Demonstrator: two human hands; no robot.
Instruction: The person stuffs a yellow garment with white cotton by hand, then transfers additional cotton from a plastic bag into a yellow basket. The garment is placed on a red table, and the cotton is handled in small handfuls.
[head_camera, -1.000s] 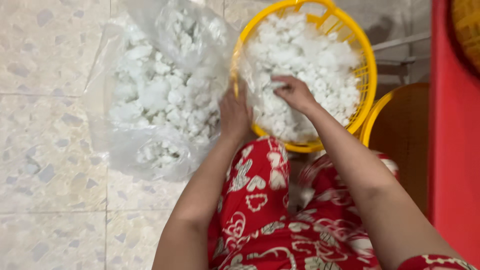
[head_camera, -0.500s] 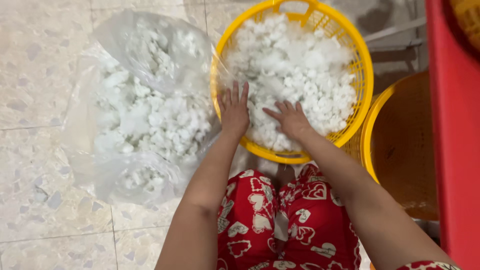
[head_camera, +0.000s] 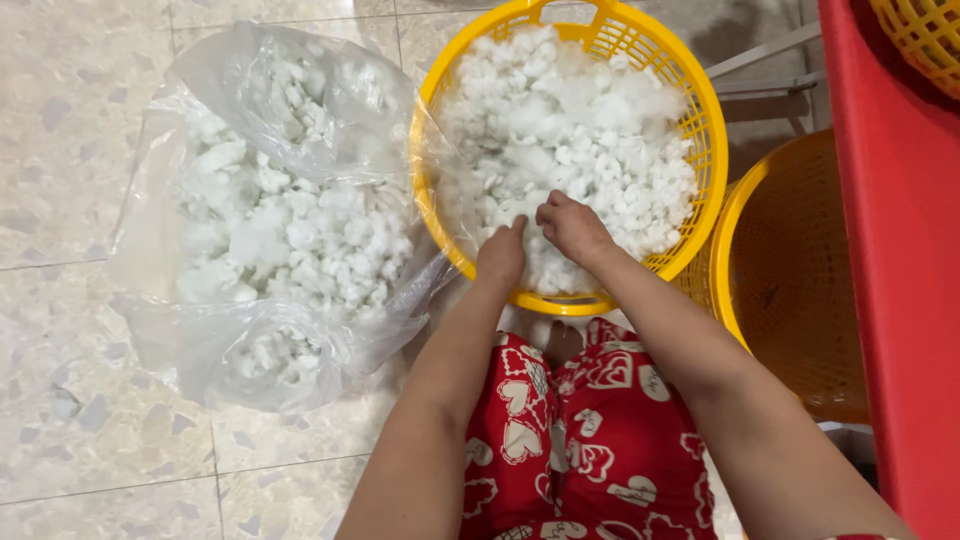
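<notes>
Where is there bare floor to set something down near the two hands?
Bare tiled floor lies left of the clear plastic bag and below it. It is crowded around the left hand and right hand, both in the yellow basket, with an orange basket beside.

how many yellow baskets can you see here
3: one full of white tufts under both hands, an empty one right of it, one's corner top right. Others may be hidden.

Glossy plastic basket (head_camera: 700, 110), fluffy cotton (head_camera: 570, 120)

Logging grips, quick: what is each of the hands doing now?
Left hand: curled into white cotton pieces; hold unclear.
Right hand: same, fingers bent, hold unclear.
</notes>
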